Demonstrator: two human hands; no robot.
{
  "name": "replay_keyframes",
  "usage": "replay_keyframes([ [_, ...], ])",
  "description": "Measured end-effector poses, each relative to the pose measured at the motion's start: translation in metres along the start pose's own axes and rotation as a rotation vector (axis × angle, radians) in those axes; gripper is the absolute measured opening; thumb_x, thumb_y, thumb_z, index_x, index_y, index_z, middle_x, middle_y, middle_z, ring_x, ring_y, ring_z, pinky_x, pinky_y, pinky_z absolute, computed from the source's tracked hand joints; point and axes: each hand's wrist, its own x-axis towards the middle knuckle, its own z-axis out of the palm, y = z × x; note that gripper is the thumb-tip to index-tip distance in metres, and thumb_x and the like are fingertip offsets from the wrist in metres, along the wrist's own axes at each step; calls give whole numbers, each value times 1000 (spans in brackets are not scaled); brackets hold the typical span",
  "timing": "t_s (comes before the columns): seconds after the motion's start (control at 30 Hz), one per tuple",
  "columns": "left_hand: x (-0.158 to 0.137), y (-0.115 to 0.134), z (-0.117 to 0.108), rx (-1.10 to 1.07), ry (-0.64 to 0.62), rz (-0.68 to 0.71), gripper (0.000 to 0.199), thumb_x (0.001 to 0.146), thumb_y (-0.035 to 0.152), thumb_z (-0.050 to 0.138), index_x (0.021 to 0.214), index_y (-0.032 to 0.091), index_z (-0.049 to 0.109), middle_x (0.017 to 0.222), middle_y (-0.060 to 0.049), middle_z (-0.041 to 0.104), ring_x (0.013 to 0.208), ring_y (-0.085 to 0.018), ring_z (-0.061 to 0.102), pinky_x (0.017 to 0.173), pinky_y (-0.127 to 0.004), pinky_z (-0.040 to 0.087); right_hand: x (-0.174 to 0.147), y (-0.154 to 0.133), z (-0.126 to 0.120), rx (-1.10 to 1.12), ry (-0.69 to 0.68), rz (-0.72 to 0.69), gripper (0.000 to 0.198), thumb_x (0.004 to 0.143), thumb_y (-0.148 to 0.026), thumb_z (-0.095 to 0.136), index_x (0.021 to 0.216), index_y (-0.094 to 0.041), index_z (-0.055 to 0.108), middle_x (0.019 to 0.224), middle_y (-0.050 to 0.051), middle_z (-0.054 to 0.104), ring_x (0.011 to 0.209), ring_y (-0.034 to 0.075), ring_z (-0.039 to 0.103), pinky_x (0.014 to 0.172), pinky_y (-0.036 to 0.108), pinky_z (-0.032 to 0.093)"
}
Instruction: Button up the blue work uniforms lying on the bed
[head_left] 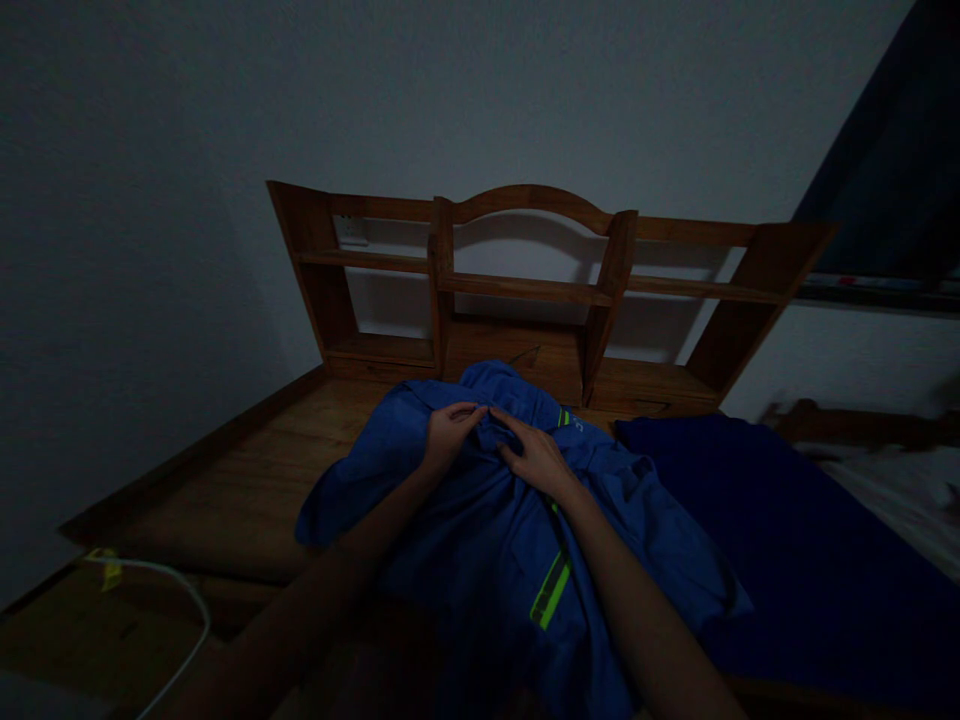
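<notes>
A blue jacket (450, 520) with yellow-green reflective strips lies crumpled across the middle of the wooden bed boards and hangs toward me. Near its upper part, my left hand (450, 432) is closed, thumb and fingers pinching the cloth. Just to the right, my right hand (534, 455) also grips a fold of the same jacket, its fingertips almost meeting those of the left. The cloth gathers in creases below both hands. Whatever small detail sits between the fingertips is too dark to make out.
Behind the jacket stands a wooden headboard with shelves (525, 290) against a pale wall. Bare boards (247, 480) stretch to the left. A dark blue cloth (795, 540) covers the right side. A white cable (169, 570) curves at the lower left, and a dark curtain (900, 170) hangs at upper right.
</notes>
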Motion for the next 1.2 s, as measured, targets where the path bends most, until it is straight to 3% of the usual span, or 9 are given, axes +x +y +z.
replay_keyframes([
  [0.23, 3, -6, -4, -61, -36, -6, 42, 60, 39, 75, 92, 13, 68, 85, -7, 70, 76, -19, 67, 71, -32, 55, -1, 0, 1, -24, -1, 19, 60, 81, -21, 50, 137, -33, 34, 136, -4, 46, 122, 16, 47, 103, 36, 39],
  [0.7, 9, -16, -10, 50, 113, 57, 35, 69, 34, 66, 97, 15, 59, 70, -3, 67, 61, -15, 64, 59, -24, 51, 0, -1, 0, -26, -5, 25, 57, 82, -22, 49, 137, -31, 36, 135, -3, 48, 121, 16, 48, 101, 34, 39],
  [0.9, 7, -12, -9, -8, 67, 47, 34, 70, 32, 64, 100, 15, 63, 70, -2, 66, 59, -12, 61, 57, -21, 48, 0, -1, 0, -46, -12, 47, 45, 84, -25, 47, 129, -29, 46, 126, -1, 56, 115, 16, 52, 98, 31, 41],
  [1.2, 8, -13, -9, -69, 56, 29, 43, 62, 35, 74, 98, 14, 66, 91, -9, 70, 81, -17, 64, 75, -27, 50, 0, 1, 2, -99, -42, 86, 31, 86, -28, 47, 115, -27, 58, 112, -1, 64, 105, 17, 59, 89, 27, 44],
])
